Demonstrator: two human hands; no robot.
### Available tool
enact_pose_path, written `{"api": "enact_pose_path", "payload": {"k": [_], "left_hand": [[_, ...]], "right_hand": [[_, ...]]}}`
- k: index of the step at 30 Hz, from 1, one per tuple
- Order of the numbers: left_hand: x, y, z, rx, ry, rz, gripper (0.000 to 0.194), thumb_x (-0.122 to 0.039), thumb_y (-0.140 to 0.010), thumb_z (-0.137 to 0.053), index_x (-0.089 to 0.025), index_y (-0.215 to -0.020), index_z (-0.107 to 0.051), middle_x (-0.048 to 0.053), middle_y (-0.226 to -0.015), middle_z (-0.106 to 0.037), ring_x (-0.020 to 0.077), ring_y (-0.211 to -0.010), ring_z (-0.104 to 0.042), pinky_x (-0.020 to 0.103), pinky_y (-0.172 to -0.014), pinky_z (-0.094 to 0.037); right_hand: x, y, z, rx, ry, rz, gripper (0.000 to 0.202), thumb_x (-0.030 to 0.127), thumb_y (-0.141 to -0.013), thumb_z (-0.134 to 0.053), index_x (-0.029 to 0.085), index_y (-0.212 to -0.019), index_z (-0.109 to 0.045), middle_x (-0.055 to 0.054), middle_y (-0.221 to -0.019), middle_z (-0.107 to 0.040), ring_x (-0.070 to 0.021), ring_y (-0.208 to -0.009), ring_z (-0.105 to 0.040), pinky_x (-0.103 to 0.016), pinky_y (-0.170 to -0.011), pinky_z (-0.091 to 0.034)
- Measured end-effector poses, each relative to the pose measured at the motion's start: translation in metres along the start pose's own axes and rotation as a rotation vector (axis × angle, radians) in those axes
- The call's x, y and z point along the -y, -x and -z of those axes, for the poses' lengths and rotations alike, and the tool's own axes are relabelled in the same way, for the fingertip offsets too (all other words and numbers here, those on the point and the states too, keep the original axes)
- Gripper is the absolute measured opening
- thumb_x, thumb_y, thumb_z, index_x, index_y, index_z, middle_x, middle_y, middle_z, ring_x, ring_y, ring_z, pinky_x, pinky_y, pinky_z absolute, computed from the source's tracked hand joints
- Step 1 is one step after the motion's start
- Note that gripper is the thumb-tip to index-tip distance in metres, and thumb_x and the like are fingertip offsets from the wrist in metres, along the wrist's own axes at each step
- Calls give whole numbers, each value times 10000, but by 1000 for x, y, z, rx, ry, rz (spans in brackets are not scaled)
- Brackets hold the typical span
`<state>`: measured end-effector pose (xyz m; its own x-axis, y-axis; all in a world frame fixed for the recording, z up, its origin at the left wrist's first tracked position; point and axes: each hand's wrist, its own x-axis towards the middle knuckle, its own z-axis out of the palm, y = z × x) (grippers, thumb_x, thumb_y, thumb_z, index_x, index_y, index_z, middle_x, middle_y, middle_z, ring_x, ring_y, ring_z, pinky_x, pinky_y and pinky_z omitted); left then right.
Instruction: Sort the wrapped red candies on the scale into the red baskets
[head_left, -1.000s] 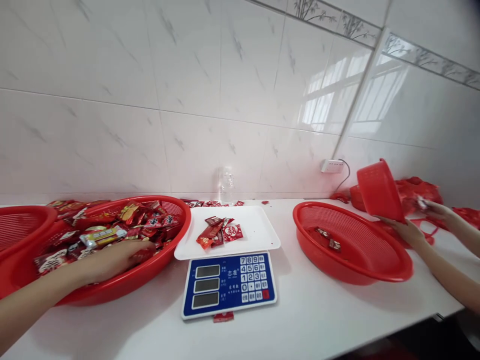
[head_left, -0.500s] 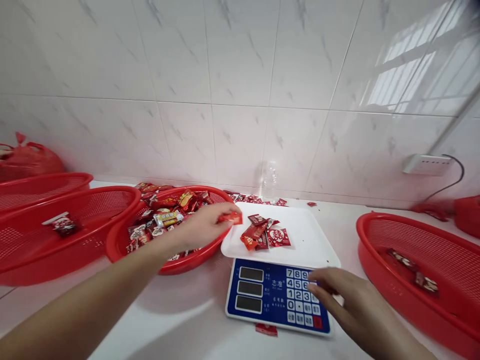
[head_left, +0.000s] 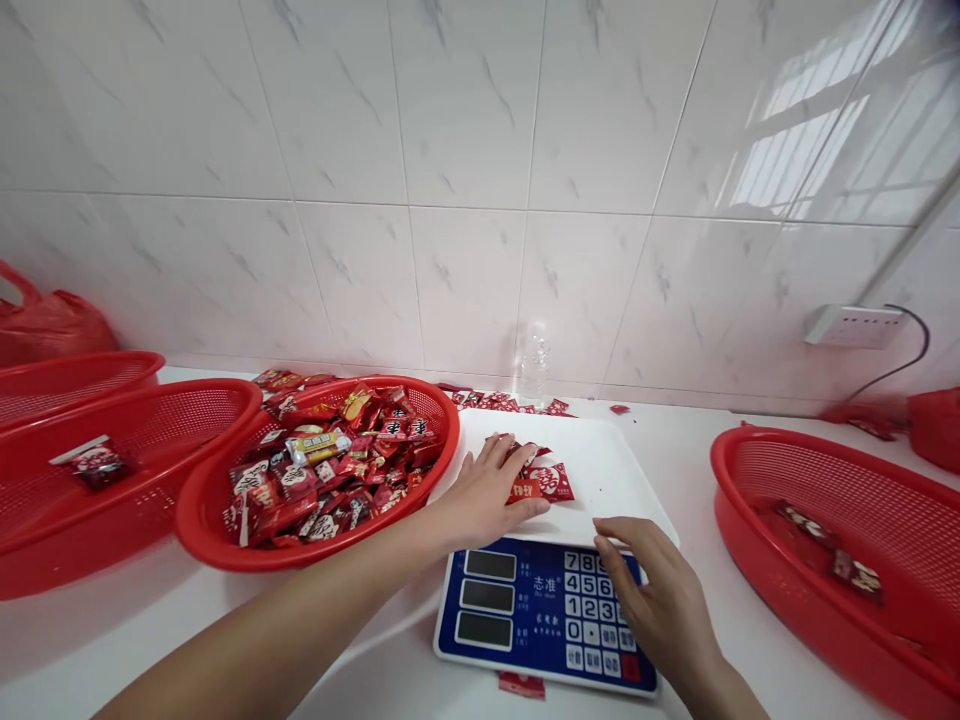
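My left hand [head_left: 487,490] lies over a small pile of red candy packets [head_left: 553,481] on the white tray [head_left: 592,450] of a scale. Its fingers are stretched out and partly cover the packets. Over the keypad of the blue scale panel [head_left: 547,620], close to the tray's front edge, hovers my right hand [head_left: 652,580]. Its fingers are bent and apart, holding nothing. To the left of the tray, a red oval basket [head_left: 196,510] is full of wrapped candies [head_left: 330,470].
On the right stands a red basket [head_left: 739,520] with a few packets inside. Farther left, another red basket [head_left: 52,510] holds one packet [head_left: 97,462]. A clear plastic bottle [head_left: 534,365] and scattered packets [head_left: 495,402] are against the tiled wall. One packet [head_left: 521,685] lies before the scale.
My left hand has moved right from the basket's rim onto the tray and no longer pinches the red packet. The right hand has shifted slightly left and up, nearer the tray.
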<state>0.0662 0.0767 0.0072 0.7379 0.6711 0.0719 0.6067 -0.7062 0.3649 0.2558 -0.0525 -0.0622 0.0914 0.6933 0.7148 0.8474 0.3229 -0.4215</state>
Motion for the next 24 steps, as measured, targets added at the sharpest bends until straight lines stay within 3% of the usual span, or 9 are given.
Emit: {"api": "enact_pose_path", "payload": {"k": [5, 9, 12, 16, 19, 22, 24], "left_hand": [[-14, -22, -9, 74, -81, 72, 829, -762, -774, -312, -286, -1445, -219, 156, -1532, -145, 398, -1394, -36, 664, -1035, -118], [-16, -30, -15, 92, -107, -48, 757, -728, -771, -402, -324, -1404, -311, 131, -1497, -257, 384, -1391, -95, 626, -1052, -148], [-15, -27, -9, 70, -46, -101, 709, -690, -806, -397, -310, -1400, -329, 121, -1483, -286, 339, -1384, -174, 556, -1082, -184], [-5, -13, 18, -57, 103, -74, 579, -547, -897, -367, -267, -1402, -332, 80, -1497, -286, 238, -1367, -257, 413, -1107, -241], [14, 7, 47, -187, 128, -10, 428, -414, -900, -420, -248, -1291, -474, 49, -1385, -466, 214, -1274, -406, 366, -1071, -309], [44, 32, 74, -178, 147, 155, 309, -398, -881, -426, -223, -1077, -589, 32, -1091, -654, 203, -990, -602, 311, -857, -470], [67, 50, 87, -129, 110, 256, 279, -417, -871, -425, -223, -963, -604, 8, -905, -682, 187, -828, -629, 279, -730, -485]], "right_hand": [[6, 3, 1, -14, -106, 37, 127, 216, -900, -516, 239, -1009, -576, -9, -879, -679, -148, -819, -632, -263, -713, -507], [8, 3, 3, -9, -135, 7, 127, 209, -896, -521, 239, -1003, -582, -10, -884, -677, -149, -825, -634, -261, -722, -503], [7, 2, 6, -24, -163, 1, 129, 200, -892, -522, 236, -996, -590, -15, -872, -677, -154, -815, -636, -260, -698, -508], [7, 2, 8, -38, -175, 2, 125, 201, -887, -525, 232, -981, -602, -25, -865, -681, -161, -806, -641, -262, -678, -515], [9, 2, 8, -35, -179, -9, 121, 219, -884, -527, 230, -967, -615, -27, -856, -687, -168, -790, -647, -263, -655, -518], [12, 4, 9, -29, -191, -40, 121, 244, -880, -530, 233, -948, -629, -27, -855, -690, -176, -783, -651, -272, -659, -520], [13, 6, 11, -20, -191, -28, 124, 254, -875, -536, 239, -947, -636, -24, -854, -692, -177, -775, -654, -272, -662, -521]]}}
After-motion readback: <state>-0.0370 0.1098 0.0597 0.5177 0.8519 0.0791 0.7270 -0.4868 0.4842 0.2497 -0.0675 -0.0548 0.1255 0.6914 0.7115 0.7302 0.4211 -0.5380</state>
